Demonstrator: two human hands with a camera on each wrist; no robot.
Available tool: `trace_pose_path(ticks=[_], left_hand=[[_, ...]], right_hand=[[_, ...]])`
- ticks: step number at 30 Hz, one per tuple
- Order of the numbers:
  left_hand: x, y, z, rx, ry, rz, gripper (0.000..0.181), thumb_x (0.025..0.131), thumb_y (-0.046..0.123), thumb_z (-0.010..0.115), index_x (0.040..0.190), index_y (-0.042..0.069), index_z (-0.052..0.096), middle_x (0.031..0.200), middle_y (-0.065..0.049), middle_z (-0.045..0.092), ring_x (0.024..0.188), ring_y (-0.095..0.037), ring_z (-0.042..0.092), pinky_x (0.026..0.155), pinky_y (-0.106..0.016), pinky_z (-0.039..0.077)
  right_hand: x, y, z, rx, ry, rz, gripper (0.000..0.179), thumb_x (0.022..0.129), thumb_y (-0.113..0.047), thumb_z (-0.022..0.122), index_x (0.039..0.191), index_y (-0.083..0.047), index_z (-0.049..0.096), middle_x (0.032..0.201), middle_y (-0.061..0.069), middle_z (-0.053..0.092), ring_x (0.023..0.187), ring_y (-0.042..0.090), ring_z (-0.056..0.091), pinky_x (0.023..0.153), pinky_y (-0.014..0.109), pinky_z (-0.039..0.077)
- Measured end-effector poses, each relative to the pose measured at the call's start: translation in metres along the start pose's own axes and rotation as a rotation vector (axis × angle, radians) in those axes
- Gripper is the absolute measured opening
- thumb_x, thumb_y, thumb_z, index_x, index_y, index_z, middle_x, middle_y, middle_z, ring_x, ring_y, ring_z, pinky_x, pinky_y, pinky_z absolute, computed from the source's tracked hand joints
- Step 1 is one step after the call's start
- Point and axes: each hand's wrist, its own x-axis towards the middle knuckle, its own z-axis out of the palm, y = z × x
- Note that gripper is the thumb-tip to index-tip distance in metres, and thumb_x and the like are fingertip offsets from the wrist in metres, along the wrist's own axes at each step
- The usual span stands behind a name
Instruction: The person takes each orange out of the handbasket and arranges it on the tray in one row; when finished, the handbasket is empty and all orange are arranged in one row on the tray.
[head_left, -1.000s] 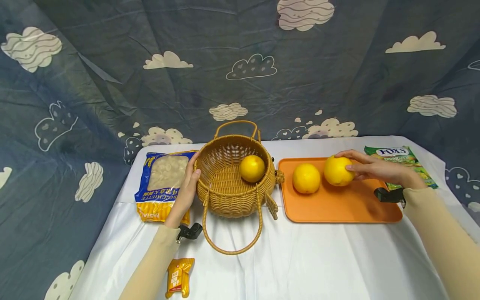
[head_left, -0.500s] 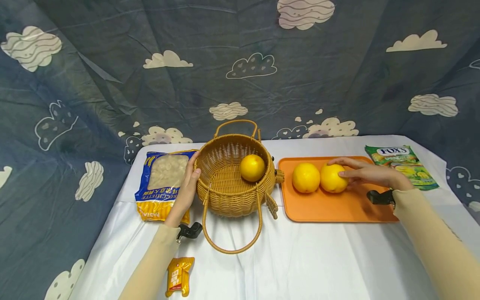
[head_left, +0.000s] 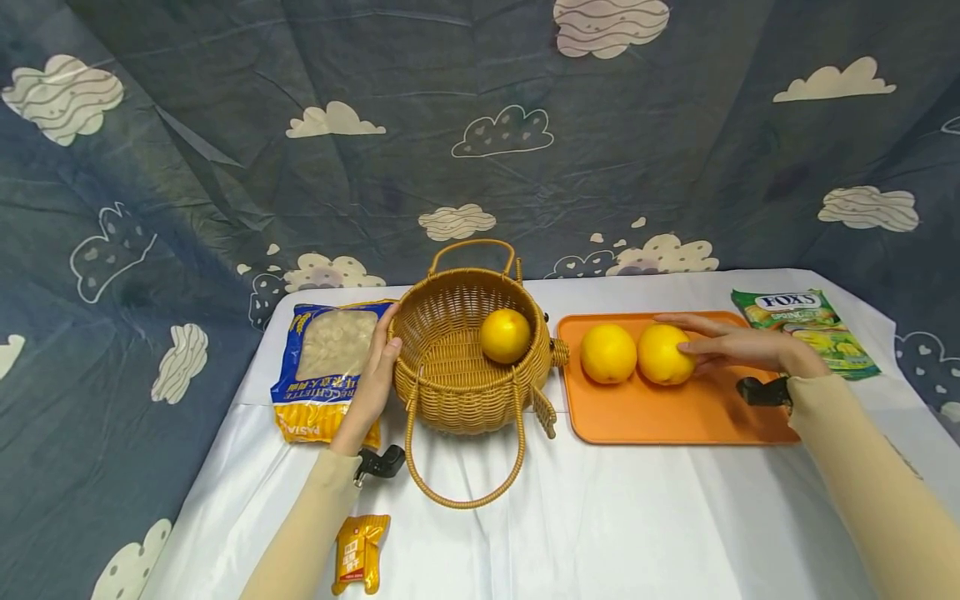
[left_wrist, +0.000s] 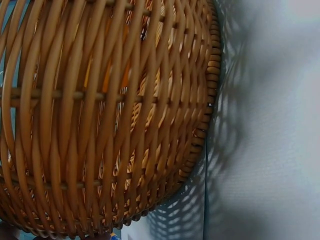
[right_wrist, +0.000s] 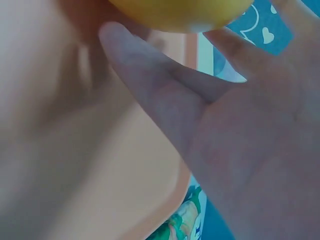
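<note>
A wicker basket (head_left: 468,408) with two looped handles stands mid-table, and one orange (head_left: 505,337) lies inside it. My left hand (head_left: 373,375) rests against the basket's left side, thumb and fingertips right at the rim; its wicker wall (left_wrist: 115,110) fills most of the left wrist view. On the orange tray (head_left: 637,421) sit two more oranges, a left one (head_left: 608,354) and a right one (head_left: 666,354) close beside it. My right hand (head_left: 738,346) is at the right one's side with fingers extended, thumb (right_wrist: 145,70) straight beneath its edge in the right wrist view.
A blue and yellow pasta bag (head_left: 330,367) lies left of the basket. Behind the tray's right end is a green candy bag (head_left: 813,329). A small orange-gold packet (head_left: 360,554) lies near the front. Dark cloud-patterned cloth (head_left: 480,192) hangs behind the white tabletop.
My right hand has brought the right orange left and down beside the other one on the tray, and its fingers have straightened. The left orange has shifted slightly left. My left hand stays put.
</note>
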Motion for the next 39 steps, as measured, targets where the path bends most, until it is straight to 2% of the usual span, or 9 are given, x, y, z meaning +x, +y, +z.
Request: trace_pose_path(ticks=[5, 9, 12, 15, 17, 20, 23, 30, 39], left_hand=[[0.0, 0.0, 0.0, 0.003, 0.0, 0.004, 0.054, 0.1, 0.009, 0.027, 0.151, -0.002, 0.016, 0.155, -0.019, 0.017, 0.142, -0.029, 0.014, 0.113, -0.044, 0.011], [0.0, 0.0, 0.0, 0.005, -0.004, 0.005, 0.054, 0.099, 0.01, 0.027, 0.151, -0.002, 0.016, 0.155, -0.019, 0.017, 0.142, -0.029, 0.013, 0.113, -0.046, 0.01], [0.0, 0.0, -0.001, 0.006, -0.004, 0.002, 0.055, 0.099, 0.011, 0.027, 0.151, -0.001, 0.016, 0.155, -0.019, 0.016, 0.142, -0.029, 0.012, 0.112, -0.047, 0.01], [0.0, 0.0, -0.001, 0.002, -0.006, 0.001, 0.055, 0.099, 0.01, 0.027, 0.151, -0.001, 0.015, 0.155, -0.019, 0.016, 0.142, -0.029, 0.013, 0.112, -0.047, 0.01], [0.0, 0.0, 0.0, 0.002, -0.004, 0.001, 0.054, 0.099, 0.01, 0.027, 0.151, -0.002, 0.016, 0.155, -0.019, 0.017, 0.142, -0.029, 0.013, 0.113, -0.046, 0.011], [0.0, 0.0, 0.0, 0.002, -0.004, -0.002, 0.054, 0.1, 0.01, 0.028, 0.151, -0.002, 0.016, 0.155, -0.019, 0.017, 0.142, -0.029, 0.014, 0.113, -0.045, 0.011], [0.0, 0.0, 0.0, 0.004, -0.002, -0.003, 0.053, 0.1, 0.01, 0.027, 0.15, -0.003, 0.016, 0.155, -0.019, 0.017, 0.141, -0.029, 0.015, 0.113, -0.044, 0.011], [0.0, 0.001, 0.001, -0.001, -0.013, -0.011, 0.053, 0.101, 0.011, 0.027, 0.151, -0.002, 0.015, 0.155, -0.018, 0.017, 0.142, -0.028, 0.014, 0.113, -0.044, 0.011], [-0.001, 0.002, 0.0, -0.005, -0.007, -0.013, 0.054, 0.1, 0.011, 0.027, 0.151, -0.001, 0.016, 0.155, -0.018, 0.017, 0.141, -0.029, 0.015, 0.112, -0.046, 0.012]], right_hand=[[-0.001, 0.002, 0.0, -0.006, 0.085, -0.026, 0.065, 0.099, -0.033, 0.049, 0.154, -0.017, 0.016, 0.155, 0.02, 0.011, 0.123, 0.041, 0.041, 0.096, 0.05, 0.043], [-0.004, -0.001, 0.001, -0.019, 0.165, -0.11, 0.06, 0.1, -0.031, 0.048, 0.151, -0.014, 0.023, 0.153, 0.02, 0.018, 0.128, 0.045, 0.035, 0.098, 0.058, 0.037], [-0.006, -0.01, 0.002, -0.02, 0.238, -0.168, 0.054, 0.101, -0.029, 0.047, 0.148, -0.013, 0.027, 0.151, 0.019, 0.024, 0.128, 0.044, 0.036, 0.101, 0.059, 0.034], [-0.007, -0.024, 0.005, 0.002, 0.309, -0.213, 0.05, 0.101, -0.029, 0.046, 0.145, -0.011, 0.031, 0.148, 0.015, 0.03, 0.126, 0.037, 0.043, 0.101, 0.043, 0.039], [-0.005, -0.035, 0.007, 0.028, 0.346, -0.25, 0.049, 0.101, -0.028, 0.046, 0.144, -0.008, 0.033, 0.145, 0.014, 0.034, 0.123, 0.029, 0.048, 0.096, 0.031, 0.044], [-0.004, -0.054, 0.012, 0.059, 0.371, -0.304, 0.047, 0.101, -0.026, 0.048, 0.141, -0.005, 0.035, 0.142, 0.012, 0.037, 0.115, 0.02, 0.054, 0.09, 0.023, 0.046], [-0.001, -0.074, 0.018, 0.072, 0.36, -0.354, 0.046, 0.1, -0.024, 0.049, 0.14, -0.004, 0.037, 0.138, 0.01, 0.04, 0.111, 0.017, 0.057, 0.089, 0.025, 0.047], [0.017, -0.118, 0.035, 0.035, 0.281, -0.422, 0.042, 0.1, -0.019, 0.05, 0.139, -0.01, 0.04, 0.138, 0.008, 0.044, 0.111, 0.021, 0.058, 0.094, 0.037, 0.046], [0.053, -0.173, 0.063, 0.019, 0.072, -0.532, 0.044, 0.098, -0.02, 0.054, 0.14, -0.008, 0.042, 0.142, 0.014, 0.04, 0.116, 0.033, 0.053, 0.096, 0.044, 0.045]])
